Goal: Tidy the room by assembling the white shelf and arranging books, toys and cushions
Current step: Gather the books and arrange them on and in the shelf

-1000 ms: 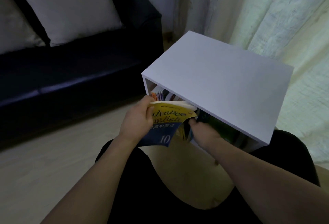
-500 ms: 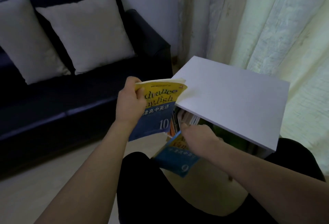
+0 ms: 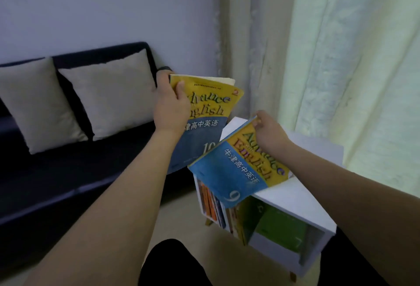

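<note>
My left hand (image 3: 171,108) grips a yellow-and-blue English textbook numbered 10 (image 3: 205,124) by its left edge, held upright above the floor. My right hand (image 3: 269,132) holds a matching textbook numbered 9 (image 3: 238,169) by its top corner, tilted over the front left corner of the white shelf (image 3: 293,197). Inside the shelf stand several books (image 3: 211,206) with orange spines, and a green book (image 3: 279,226) lies further right.
A dark sofa (image 3: 68,172) with two beige cushions (image 3: 113,94) runs along the wall on the left. Pale curtains (image 3: 341,58) hang behind the shelf. My dark-trousered knees (image 3: 172,263) are at the bottom, with light floor beside them.
Both hands have risen. My right hand has drawn textbook 9 out of the shelf and lifted it above the shelf top. The view has tilted up, showing more wall and sofa.
</note>
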`<control>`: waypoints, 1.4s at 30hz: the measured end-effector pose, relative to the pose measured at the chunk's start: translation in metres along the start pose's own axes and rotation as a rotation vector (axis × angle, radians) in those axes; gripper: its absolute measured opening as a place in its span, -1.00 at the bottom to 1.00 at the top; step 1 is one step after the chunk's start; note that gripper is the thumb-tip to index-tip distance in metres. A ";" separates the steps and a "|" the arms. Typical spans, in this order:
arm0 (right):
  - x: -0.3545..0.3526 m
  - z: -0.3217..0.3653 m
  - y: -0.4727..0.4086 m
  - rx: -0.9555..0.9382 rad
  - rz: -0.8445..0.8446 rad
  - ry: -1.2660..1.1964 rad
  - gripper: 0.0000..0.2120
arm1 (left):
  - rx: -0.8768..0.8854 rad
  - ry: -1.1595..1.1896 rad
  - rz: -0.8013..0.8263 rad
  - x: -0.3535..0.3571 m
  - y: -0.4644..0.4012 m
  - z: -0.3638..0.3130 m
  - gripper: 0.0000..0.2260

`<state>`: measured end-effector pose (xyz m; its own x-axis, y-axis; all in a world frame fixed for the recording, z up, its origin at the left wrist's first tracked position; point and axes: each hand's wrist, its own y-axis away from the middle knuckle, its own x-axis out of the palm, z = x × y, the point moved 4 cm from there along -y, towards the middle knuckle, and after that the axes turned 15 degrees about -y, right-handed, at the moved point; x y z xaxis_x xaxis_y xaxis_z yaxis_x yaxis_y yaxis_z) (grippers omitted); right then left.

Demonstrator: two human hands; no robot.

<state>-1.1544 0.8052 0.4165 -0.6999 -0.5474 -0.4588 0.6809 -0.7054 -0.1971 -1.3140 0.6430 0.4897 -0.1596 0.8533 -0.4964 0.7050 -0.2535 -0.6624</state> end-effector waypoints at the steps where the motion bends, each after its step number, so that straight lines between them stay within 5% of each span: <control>1: -0.013 -0.002 -0.006 0.001 -0.071 -0.008 -0.76 | 0.002 0.011 0.004 0.007 -0.006 -0.007 -0.78; 7: -0.086 -0.008 -0.044 -0.111 -0.252 0.209 -0.71 | -0.004 -0.098 0.119 0.064 -0.035 -0.044 -0.72; 14: -0.094 -0.063 -0.105 -0.046 -0.070 0.314 -0.70 | -0.011 -0.176 0.415 0.174 -0.047 -0.042 -0.76; 18: -0.049 -0.138 -0.098 0.203 0.054 0.543 -0.43 | 0.066 -0.559 0.869 0.250 0.029 0.003 -0.40; 21: -0.016 -0.204 -0.059 0.457 0.150 0.551 -0.30 | 0.047 -0.656 1.187 0.273 0.108 0.039 -0.41; 28: 0.000 -0.228 -0.056 0.399 0.213 0.658 -0.32 | 0.162 -0.702 1.035 0.288 0.125 0.064 -0.40; 33: 0.029 -0.212 -0.056 0.175 0.269 0.716 -0.30 | 0.172 -0.721 1.009 0.297 0.115 0.069 -0.40; 42: 0.015 -0.218 -0.043 0.204 0.256 0.673 -0.21 | 0.163 -0.754 1.009 0.277 0.126 0.076 -0.39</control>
<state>-1.1467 0.9255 0.2292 -0.1965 -0.3579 -0.9129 0.7056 -0.6980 0.1217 -1.3218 0.8129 0.2258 0.0067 -0.2074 -0.9782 0.6580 -0.7357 0.1605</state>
